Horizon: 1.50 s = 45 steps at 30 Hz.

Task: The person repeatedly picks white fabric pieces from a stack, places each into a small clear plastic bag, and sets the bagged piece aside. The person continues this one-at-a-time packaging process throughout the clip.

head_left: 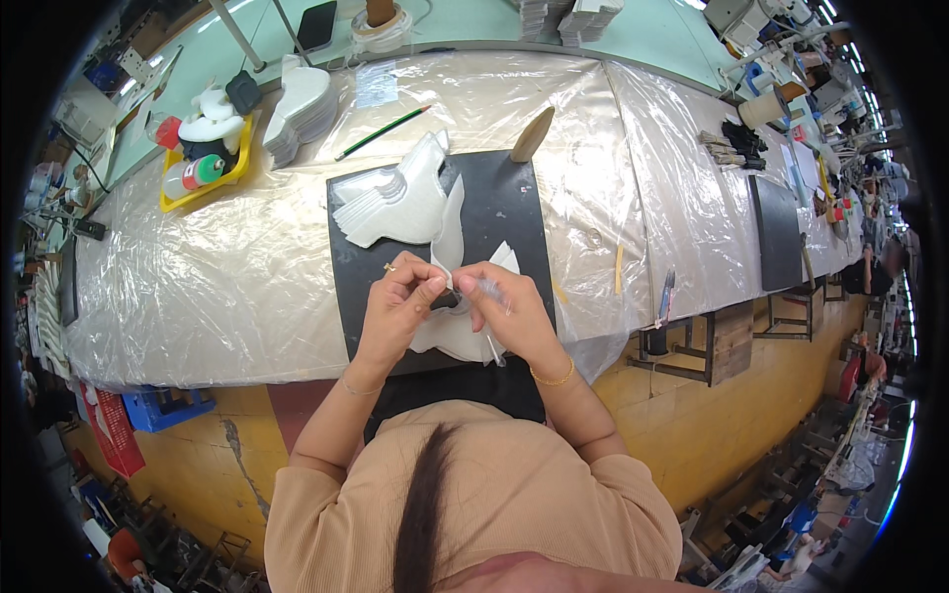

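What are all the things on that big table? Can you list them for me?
white cut pieces: a fanned stack, white, on the mat's far left
black mat: one, black, table middle
white piece: one, white, held in both hands
green pencil: one, green, beyond the mat
yellow tray: one, yellow, far left, holding bottles
plastic sheet: one, clear, covering the table
left hand: pinching the piece
right hand: gripping the piece
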Each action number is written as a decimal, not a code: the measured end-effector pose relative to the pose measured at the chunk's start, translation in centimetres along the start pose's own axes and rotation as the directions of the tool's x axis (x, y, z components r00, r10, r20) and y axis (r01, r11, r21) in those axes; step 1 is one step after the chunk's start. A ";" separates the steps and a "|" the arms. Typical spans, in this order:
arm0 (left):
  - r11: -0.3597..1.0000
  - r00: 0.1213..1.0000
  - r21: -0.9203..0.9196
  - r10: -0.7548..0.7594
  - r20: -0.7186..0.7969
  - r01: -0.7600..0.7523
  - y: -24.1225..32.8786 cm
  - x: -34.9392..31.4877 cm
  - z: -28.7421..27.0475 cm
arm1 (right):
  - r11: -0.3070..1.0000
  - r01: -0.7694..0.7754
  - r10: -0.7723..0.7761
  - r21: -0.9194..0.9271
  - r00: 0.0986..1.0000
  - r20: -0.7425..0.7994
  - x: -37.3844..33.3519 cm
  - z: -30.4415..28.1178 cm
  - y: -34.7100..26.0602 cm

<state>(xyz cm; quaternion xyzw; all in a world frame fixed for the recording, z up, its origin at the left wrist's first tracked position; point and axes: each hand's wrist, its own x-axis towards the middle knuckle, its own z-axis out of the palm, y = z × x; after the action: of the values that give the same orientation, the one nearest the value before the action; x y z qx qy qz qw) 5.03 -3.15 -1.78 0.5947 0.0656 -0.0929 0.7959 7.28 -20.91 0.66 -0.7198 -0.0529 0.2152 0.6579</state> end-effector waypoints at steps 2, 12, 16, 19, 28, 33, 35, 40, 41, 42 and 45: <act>0.995 0.999 0.096 0.030 -0.032 -0.026 0.1 0.0 0.0 | 0.999 0.029 -0.029 -0.028 0.999 -0.015 -0.3 0.1 -0.2; 0.992 0.994 0.064 0.108 0.001 -0.107 -0.2 -0.5 -0.3 | 0.985 0.146 -0.153 -0.092 0.985 -0.080 0.2 0.2 0.5; 0.950 0.996 -0.299 -0.076 0.050 0.087 0.5 -0.5 -1.1 | 0.936 0.304 -0.323 -0.177 0.942 -0.091 0.4 0.1 0.1; 0.987 0.997 -0.143 -0.067 0.039 0.072 0.9 -1.0 -0.7 | 0.835 0.428 -0.433 -0.346 0.899 0.068 0.3 1.0 0.1; 0.974 0.978 0.091 -0.207 -0.013 0.207 4.0 -1.5 -2.3 | 0.840 0.097 -0.139 0.533 0.990 0.038 1.1 -2.9 1.0; 0.958 0.977 0.223 -0.201 0.065 0.182 4.7 -2.6 -2.2 | 0.933 0.248 -0.266 -0.259 0.963 -0.034 0.2 -4.1 -1.1; 0.953 0.976 0.247 -0.200 0.082 0.175 4.9 -2.9 -2.1 | 0.875 0.210 -0.225 -0.436 0.974 0.019 -0.6 -4.6 -2.3; 0.943 0.937 0.150 -0.318 0.146 0.296 4.7 -3.8 -2.0 | 0.751 0.194 -0.187 -0.631 0.979 0.078 -1.4 -6.4 -3.4; 0.930 0.925 0.163 -0.352 0.145 0.329 4.6 -3.9 -2.1 | 0.729 0.211 -0.218 -0.651 0.973 0.071 -1.4 -7.2 -3.3; 0.916 0.910 0.163 -0.390 0.140 0.367 4.4 -4.0 -2.2 | 0.702 0.219 -0.242 -0.677 0.968 0.063 -1.4 -8.1 -3.1; 0.870 0.863 0.158 -0.488 0.131 0.468 3.7 -4.1 -2.4 | 0.675 0.148 -0.372 -0.722 0.914 -0.160 -2.0 -11.8 -3.3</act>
<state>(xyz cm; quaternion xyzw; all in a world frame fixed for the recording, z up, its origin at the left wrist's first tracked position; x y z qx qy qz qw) 1.91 0.43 1.82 0.5970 0.1385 -0.3406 0.7130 10.66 -32.10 4.79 -0.9219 -0.1347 -0.0272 0.3622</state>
